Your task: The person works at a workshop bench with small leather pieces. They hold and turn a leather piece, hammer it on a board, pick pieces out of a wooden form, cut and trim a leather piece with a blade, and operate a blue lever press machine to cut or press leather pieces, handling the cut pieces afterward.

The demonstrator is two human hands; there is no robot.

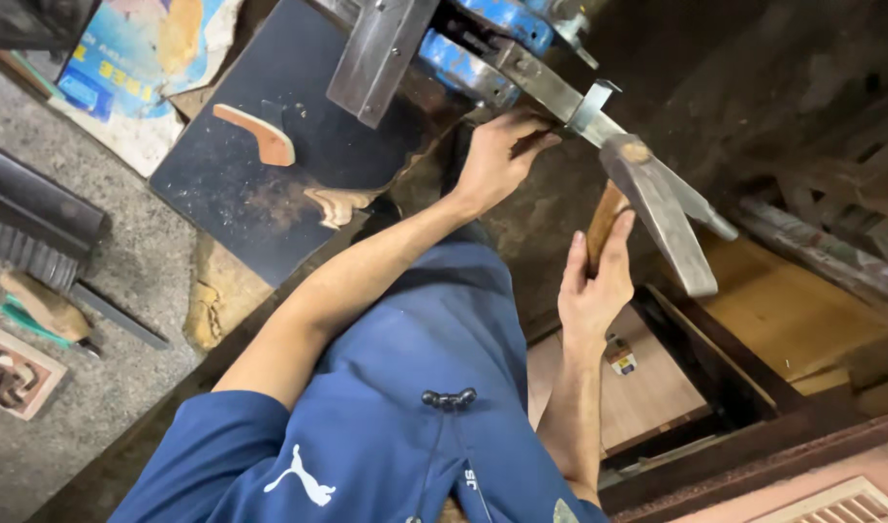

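My right hand (591,281) is wrapped around the wooden handle of a hammer (657,208); the fingers are pressed together on the handle, thumb along its near side. The hammer's grey metal head rises from my fist toward one o'clock and lies just beside a long steel bar (599,121) that runs from the blue vise (483,48) at twelve o'clock down toward three o'clock. Whether the head actually touches the bar I cannot tell.

My left hand (497,160) reaches up at twelve o'clock, its grip curled on the underside of that bar, just below the vise. What lies under the fingertips is hidden in shadow, so I cannot say whether they pinch anything besides the bar.

At eleven o'clock a dark board (241,184) lies on the surface, dusted with pale shavings, and on it rests a small reddish wooden piece (265,136). Farther out at nine o'clock, on the grey floor, lie a black brush (28,228), a carved wooden block (13,373) and a small tool with a green handle (37,320). At four o'clock, below my right forearm, a pale wooden panel (657,387) sits inside a dark frame.
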